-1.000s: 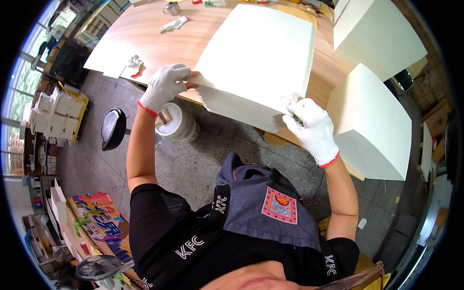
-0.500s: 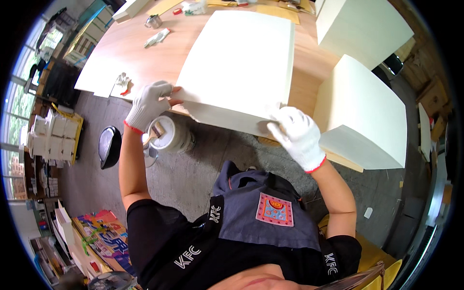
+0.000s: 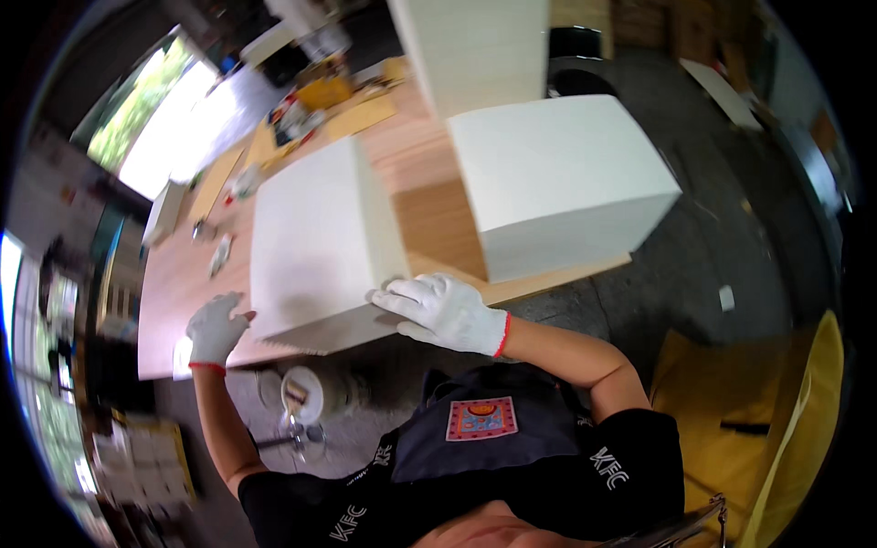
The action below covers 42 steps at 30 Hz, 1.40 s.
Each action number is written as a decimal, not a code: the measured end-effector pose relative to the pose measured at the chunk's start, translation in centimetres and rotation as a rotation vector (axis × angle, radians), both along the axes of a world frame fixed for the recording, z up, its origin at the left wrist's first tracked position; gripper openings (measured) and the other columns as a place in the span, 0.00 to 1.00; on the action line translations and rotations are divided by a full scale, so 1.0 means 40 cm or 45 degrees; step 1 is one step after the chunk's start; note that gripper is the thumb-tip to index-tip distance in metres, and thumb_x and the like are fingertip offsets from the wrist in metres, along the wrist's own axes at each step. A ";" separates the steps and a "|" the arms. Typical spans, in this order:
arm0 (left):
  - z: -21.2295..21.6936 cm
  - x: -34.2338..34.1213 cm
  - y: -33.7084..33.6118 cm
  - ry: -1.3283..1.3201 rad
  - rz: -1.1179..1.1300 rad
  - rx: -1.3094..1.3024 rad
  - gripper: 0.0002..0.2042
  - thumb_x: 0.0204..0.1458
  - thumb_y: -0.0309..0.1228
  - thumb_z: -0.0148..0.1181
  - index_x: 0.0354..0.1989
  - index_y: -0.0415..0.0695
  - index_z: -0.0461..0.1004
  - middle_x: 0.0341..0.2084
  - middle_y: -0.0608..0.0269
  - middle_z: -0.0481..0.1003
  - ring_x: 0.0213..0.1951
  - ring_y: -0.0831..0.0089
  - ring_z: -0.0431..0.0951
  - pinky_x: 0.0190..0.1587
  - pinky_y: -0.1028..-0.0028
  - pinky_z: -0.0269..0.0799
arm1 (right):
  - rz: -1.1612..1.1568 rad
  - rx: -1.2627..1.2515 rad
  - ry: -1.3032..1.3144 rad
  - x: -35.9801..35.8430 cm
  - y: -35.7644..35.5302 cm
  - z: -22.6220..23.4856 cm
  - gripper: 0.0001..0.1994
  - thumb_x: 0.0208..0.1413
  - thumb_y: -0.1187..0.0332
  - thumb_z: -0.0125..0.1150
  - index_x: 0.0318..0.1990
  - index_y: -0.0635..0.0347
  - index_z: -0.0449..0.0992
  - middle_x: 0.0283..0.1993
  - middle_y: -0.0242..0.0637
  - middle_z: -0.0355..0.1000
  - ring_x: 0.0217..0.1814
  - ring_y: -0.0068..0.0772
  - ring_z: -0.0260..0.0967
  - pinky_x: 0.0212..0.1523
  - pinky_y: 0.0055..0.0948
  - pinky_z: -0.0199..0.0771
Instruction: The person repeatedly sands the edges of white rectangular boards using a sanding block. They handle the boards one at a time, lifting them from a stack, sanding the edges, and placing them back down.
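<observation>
A large white box-shaped panel piece [image 3: 306, 237] lies on the wooden worktable [image 3: 425, 169], its near edge at the table's front. My right hand [image 3: 448, 313], in a white knit glove with a red cuff, rests its outstretched fingers on the near right corner. Beside the near left corner is my left hand [image 3: 216, 327], gloved the same way, fingers stretched out and apart from the piece. Below the table edge stands a white bucket [image 3: 315, 393] with a brush [image 3: 295, 395] on top.
Another white box [image 3: 557, 169] sits to the right on the table, with a tall white piece [image 3: 480, 55] behind it. Several small things, a metal cup [image 3: 203, 230] and a glove [image 3: 220, 255], lie at the left. A yellow chair [image 3: 731, 420] stands at my right.
The view has turned to the right. My left hand has come away from the near left corner; my right hand now lies flatter against the near right corner.
</observation>
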<state>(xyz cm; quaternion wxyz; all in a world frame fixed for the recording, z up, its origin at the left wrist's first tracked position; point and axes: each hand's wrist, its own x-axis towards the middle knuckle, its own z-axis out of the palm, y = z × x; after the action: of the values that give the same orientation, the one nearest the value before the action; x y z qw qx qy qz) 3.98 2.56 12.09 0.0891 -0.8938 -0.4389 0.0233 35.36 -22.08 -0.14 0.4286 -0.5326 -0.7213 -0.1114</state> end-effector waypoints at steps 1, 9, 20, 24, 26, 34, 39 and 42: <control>0.027 0.072 -0.026 -0.096 0.036 0.092 0.20 0.51 0.42 0.68 0.52 0.50 0.80 0.47 0.60 0.80 0.49 0.56 0.79 0.54 0.60 0.72 | -0.058 -0.001 -0.013 0.040 -0.026 0.005 0.26 0.52 0.62 0.68 0.60 0.52 0.75 0.52 0.37 0.74 0.44 0.40 0.75 0.44 0.37 0.76; -0.046 0.622 -0.290 -0.626 -1.140 -0.132 0.23 0.47 0.32 0.73 0.54 0.52 0.79 0.50 0.61 0.79 0.51 0.62 0.79 0.55 0.63 0.75 | -1.338 0.036 -0.202 0.611 -0.366 0.043 0.28 0.56 0.51 0.63 0.61 0.53 0.72 0.55 0.44 0.73 0.56 0.51 0.69 0.58 0.48 0.70; -0.144 1.282 -0.566 -0.541 -1.261 -0.667 0.17 0.58 0.28 0.58 0.56 0.47 0.78 0.53 0.56 0.77 0.56 0.54 0.73 0.59 0.62 0.70 | -1.294 -0.470 -0.222 0.831 -0.539 0.099 0.22 0.62 0.43 0.53 0.37 0.53 0.76 0.33 0.43 0.76 0.40 0.49 0.77 0.40 0.48 0.76; -0.169 1.362 -0.604 -0.595 -1.332 -0.526 0.16 0.57 0.27 0.57 0.55 0.45 0.79 0.51 0.55 0.78 0.52 0.55 0.75 0.56 0.62 0.72 | -1.117 -0.540 0.534 0.838 -0.498 0.135 0.25 0.64 0.41 0.50 0.39 0.56 0.75 0.35 0.43 0.78 0.41 0.48 0.77 0.43 0.45 0.73; -0.183 1.374 -0.609 -0.633 -1.409 -0.485 0.16 0.57 0.25 0.57 0.54 0.44 0.79 0.50 0.54 0.78 0.50 0.56 0.76 0.54 0.63 0.73 | -1.042 -0.448 0.891 0.848 -0.485 0.111 0.26 0.64 0.41 0.48 0.39 0.57 0.75 0.33 0.42 0.78 0.39 0.45 0.76 0.44 0.42 0.72; -0.172 1.347 -0.621 -0.749 -1.172 -1.089 0.15 0.61 0.25 0.53 0.54 0.42 0.80 0.42 0.58 0.80 0.48 0.70 0.77 0.54 0.72 0.71 | -1.054 -0.146 1.209 0.795 -0.468 0.050 0.25 0.66 0.44 0.47 0.34 0.59 0.75 0.27 0.38 0.76 0.34 0.42 0.75 0.42 0.40 0.70; -0.190 1.354 -0.602 -0.811 -1.395 -1.082 0.15 0.62 0.28 0.54 0.56 0.40 0.78 0.47 0.58 0.80 0.49 0.70 0.77 0.54 0.71 0.71 | -1.097 -0.031 1.143 0.799 -0.462 0.022 0.24 0.67 0.45 0.45 0.34 0.58 0.74 0.28 0.41 0.76 0.35 0.48 0.75 0.42 0.41 0.70; -0.178 1.356 -0.611 -0.730 -1.330 -1.118 0.17 0.58 0.29 0.61 0.56 0.41 0.78 0.48 0.56 0.79 0.50 0.66 0.78 0.55 0.69 0.72 | -1.092 0.000 1.156 0.802 -0.459 0.014 0.24 0.67 0.46 0.45 0.34 0.58 0.74 0.28 0.41 0.76 0.36 0.49 0.75 0.42 0.42 0.70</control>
<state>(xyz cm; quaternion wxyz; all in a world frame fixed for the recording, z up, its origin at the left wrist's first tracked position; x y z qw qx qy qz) 58.23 -21.88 4.96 -0.3953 -0.9106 0.0874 -0.0830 67.45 -40.45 0.43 0.6094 -0.7691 -0.1891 -0.0360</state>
